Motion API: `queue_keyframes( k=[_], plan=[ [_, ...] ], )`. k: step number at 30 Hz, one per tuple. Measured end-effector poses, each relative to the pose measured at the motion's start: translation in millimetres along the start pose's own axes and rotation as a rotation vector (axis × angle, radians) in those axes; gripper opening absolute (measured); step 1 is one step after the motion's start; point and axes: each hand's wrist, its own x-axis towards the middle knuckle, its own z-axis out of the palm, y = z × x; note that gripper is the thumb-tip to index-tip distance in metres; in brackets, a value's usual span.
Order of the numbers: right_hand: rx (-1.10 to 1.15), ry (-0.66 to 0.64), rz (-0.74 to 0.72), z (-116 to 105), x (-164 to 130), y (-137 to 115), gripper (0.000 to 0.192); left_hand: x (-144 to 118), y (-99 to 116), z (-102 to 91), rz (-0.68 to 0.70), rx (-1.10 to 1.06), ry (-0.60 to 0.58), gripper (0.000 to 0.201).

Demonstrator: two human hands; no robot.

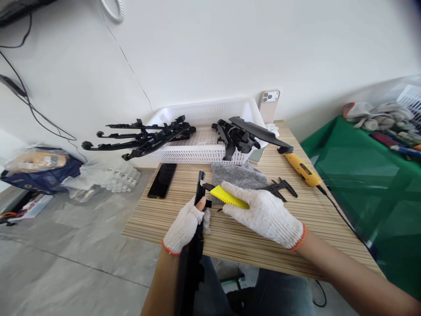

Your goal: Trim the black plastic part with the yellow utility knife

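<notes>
My left hand, in a white knit glove with the thumb tip bare, is wrapped round a long black plastic part. The part stands steeply, its upper end above the table and its lower end down by my legs. In my gloved right hand is a yellow utility knife. Its dark front end points left and meets or nearly meets the part's upper end; I cannot tell whether it touches. Behind my hands lies a grey cloth, with a black caliper to its right.
A white plastic basket at the table's back holds several black parts, some jutting past its rim. A black phone lies left. A pale phone leans on the wall. A yellow corded tool lies right, near a green-covered surface.
</notes>
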Motion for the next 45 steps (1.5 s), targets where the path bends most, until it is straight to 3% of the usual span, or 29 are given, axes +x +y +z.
queue_keyframes(
  k=[11, 28, 38, 45],
  plan=[
    [-0.027, 0.077, -0.077, 1, 0, 5, 0.051, 0, -1, 1.0, -0.037, -0.017, 0.016, 0.073],
    [-0.357, 0.277, -0.271, 8, 0, 15, 0.05, 5, -9, -6.4, 0.008, 0.034, -0.052, 0.067],
    [-0.281, 0.203, -0.252, 5, -1, 12, 0.052, 1, -7, -3.1, -0.007, -0.018, -0.033, 0.067],
    [-0.286, 0.229, -0.273, 5, -1, 12, 0.052, 1, -9, -4.6, -0.005, -0.024, -0.048, 0.064]
  ],
)
